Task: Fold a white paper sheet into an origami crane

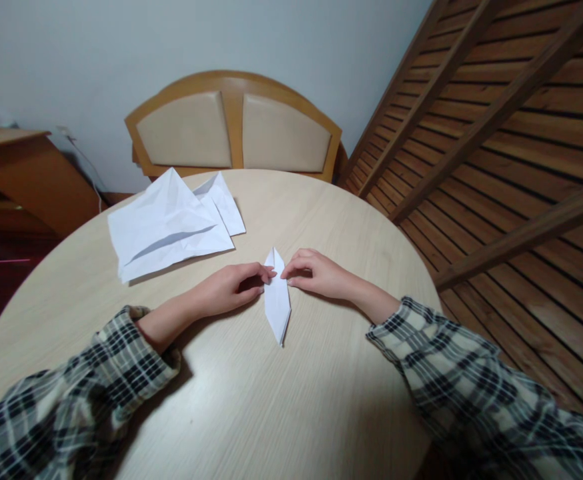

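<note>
A narrow piece of folded white paper [277,305], pointed at both ends, lies on the round table between my hands. My left hand [231,287] pinches its left edge near the upper part, thumb and fingertips on the paper. From the other side my right hand [319,273] grips the right edge at about the same height, fingers bent and thumb tucked below. The lower half of the folded paper is uncovered, its tip towards me. Small parts of its upper edges are hidden under my fingertips.
Creased white sheets [166,223] overlap at the table's far left. Behind the pale wooden table [281,413] stands a padded wooden headboard-like panel [236,127] against the wall. A slatted wooden structure [496,147] slants along the right. At left is a brown wooden cabinet [31,173].
</note>
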The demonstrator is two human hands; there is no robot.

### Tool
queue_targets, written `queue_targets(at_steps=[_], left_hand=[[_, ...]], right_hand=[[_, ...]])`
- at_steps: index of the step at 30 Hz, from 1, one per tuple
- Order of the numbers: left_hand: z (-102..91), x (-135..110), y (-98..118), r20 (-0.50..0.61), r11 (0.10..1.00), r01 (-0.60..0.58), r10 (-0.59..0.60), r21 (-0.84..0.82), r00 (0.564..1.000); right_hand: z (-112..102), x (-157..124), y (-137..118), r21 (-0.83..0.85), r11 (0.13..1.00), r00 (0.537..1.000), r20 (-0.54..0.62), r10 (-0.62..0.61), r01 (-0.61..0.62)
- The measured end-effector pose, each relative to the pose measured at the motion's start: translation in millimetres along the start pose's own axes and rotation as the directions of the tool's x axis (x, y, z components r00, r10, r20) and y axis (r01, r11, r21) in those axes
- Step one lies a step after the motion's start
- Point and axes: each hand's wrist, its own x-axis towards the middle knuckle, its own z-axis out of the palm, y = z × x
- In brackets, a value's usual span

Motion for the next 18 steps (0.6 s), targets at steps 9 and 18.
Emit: queue_targets(at_steps=[9,18], left_hand=[[0.0,-0.6,-2.1,0.02,1.0,-0.008,0.008,-0.012,1.0],[-1.0,-0.3,-0.7,0.026,1.0,-0.017,0.017,-0.015,1.0]], right_hand=[[-0.7,-0.4,-0.6,0.002,1.0,1.0,0.012,0.014,-0.014],[0.2,0.0,0.8,0.011,1.0,1.0,0.005,0.012,-0.012]])
